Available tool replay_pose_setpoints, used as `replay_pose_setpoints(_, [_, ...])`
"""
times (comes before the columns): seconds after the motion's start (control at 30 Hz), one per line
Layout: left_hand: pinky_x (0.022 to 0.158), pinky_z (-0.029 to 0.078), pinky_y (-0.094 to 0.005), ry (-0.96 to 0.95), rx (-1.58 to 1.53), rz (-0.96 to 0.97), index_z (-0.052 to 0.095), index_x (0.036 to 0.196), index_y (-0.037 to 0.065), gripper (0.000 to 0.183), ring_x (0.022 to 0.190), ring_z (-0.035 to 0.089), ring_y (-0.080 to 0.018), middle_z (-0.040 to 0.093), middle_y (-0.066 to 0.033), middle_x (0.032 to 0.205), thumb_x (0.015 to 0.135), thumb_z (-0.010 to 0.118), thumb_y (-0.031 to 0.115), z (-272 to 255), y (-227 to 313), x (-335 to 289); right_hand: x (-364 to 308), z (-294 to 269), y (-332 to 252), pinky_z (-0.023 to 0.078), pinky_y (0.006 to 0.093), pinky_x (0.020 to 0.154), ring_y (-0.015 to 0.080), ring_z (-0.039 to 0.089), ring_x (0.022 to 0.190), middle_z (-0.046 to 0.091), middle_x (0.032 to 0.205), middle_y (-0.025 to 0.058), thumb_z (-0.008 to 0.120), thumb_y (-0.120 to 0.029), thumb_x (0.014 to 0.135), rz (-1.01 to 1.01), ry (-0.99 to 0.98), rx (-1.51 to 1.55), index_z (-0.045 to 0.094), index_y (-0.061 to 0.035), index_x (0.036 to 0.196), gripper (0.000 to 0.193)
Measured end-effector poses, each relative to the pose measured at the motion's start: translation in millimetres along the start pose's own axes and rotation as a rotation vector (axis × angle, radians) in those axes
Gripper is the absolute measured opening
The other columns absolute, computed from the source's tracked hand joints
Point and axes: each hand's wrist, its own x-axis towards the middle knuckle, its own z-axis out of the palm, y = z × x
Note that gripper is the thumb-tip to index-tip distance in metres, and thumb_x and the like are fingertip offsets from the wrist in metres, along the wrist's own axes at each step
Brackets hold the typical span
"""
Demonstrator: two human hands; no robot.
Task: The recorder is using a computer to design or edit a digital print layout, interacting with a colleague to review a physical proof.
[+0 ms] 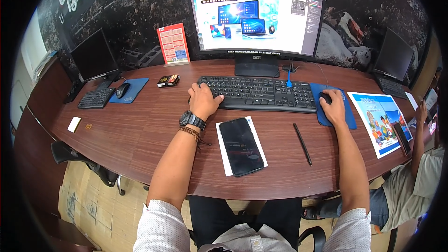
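My left hand [204, 101] rests on the left end of a black keyboard [261, 94], fingers spread over its keys and thumb reaching toward the front edge. A dark watch [192, 120] and beaded bracelets circle that wrist. Under my right hand [335, 108] is a black computer mouse [324, 97], gripped on a blue mouse pad [348, 116]. Behind the keyboard stands a wide curved monitor [280, 42] showing an image-editing window with pictures of a laptop, tablets and a watch. Between my forearms lie a black smartphone [241, 147] on white paper and a black pen [302, 143].
A colourful printed sheet [368, 112] with a dark phone [401, 137] lies at right, near a seated person [415, 182]. Left are a small box [168, 80], a red-and-white calendar stand [173, 44], a second keyboard [96, 98], mouse [122, 90] and dark monitor [95, 56].
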Motion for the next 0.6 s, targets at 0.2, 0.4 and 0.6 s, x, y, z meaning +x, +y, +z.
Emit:
replay_pose_setpoints(0.2, [0.094, 0.049, -0.0501, -0.096, 0.055, -0.031, 0.065, 0.101, -0.011, 0.06, 0.116, 0.047, -0.0447, 0.047, -0.0301, 0.126, 0.08, 0.078, 0.045, -3.2, 1.2, 2.1, -0.6, -0.8, -1.0, 0.048, 0.0422, 0.097, 0.0329, 0.058, 0.115, 0.058, 0.122, 0.0108, 0.066, -0.023, 0.082, -0.008, 0.005, -0.002, 0.068, -0.0101, 0.113, 0.034])
replay_pose_setpoints(0.4, [0.095, 0.049, -0.0501, -0.1, 0.037, -0.034, 0.069, 0.095, -0.011, 0.058, 0.117, 0.046, -0.0458, 0.046, -0.0322, 0.128, 0.081, 0.077, 0.044, -7.9, 3.5, 0.1, 0.0, -1.0, -0.7, 0.047, 0.042, 0.096, 0.0326, 0.059, 0.114, 0.059, 0.12, 0.0111, 0.065, -0.022, 0.082, -0.023, 0.003, 0.019, 0.069, -0.0092, 0.111, 0.032])
replay_pose_setpoints(0.6, [0.093, 0.048, -0.0507, -0.074, 0.03, -0.005, 0.068, 0.094, -0.014, 0.062, 0.11, 0.05, -0.0489, 0.05, -0.036, 0.122, 0.081, 0.075, 0.046, -8.3, 4.9, -1.2, -0.1, -0.7, 0.4, 0.047, 0.042, 0.098, 0.0335, 0.058, 0.115, 0.058, 0.121, 0.0118, 0.066, -0.022, 0.082, -0.028, 0.007, 0.02, 0.067, -0.0094, 0.114, 0.035])
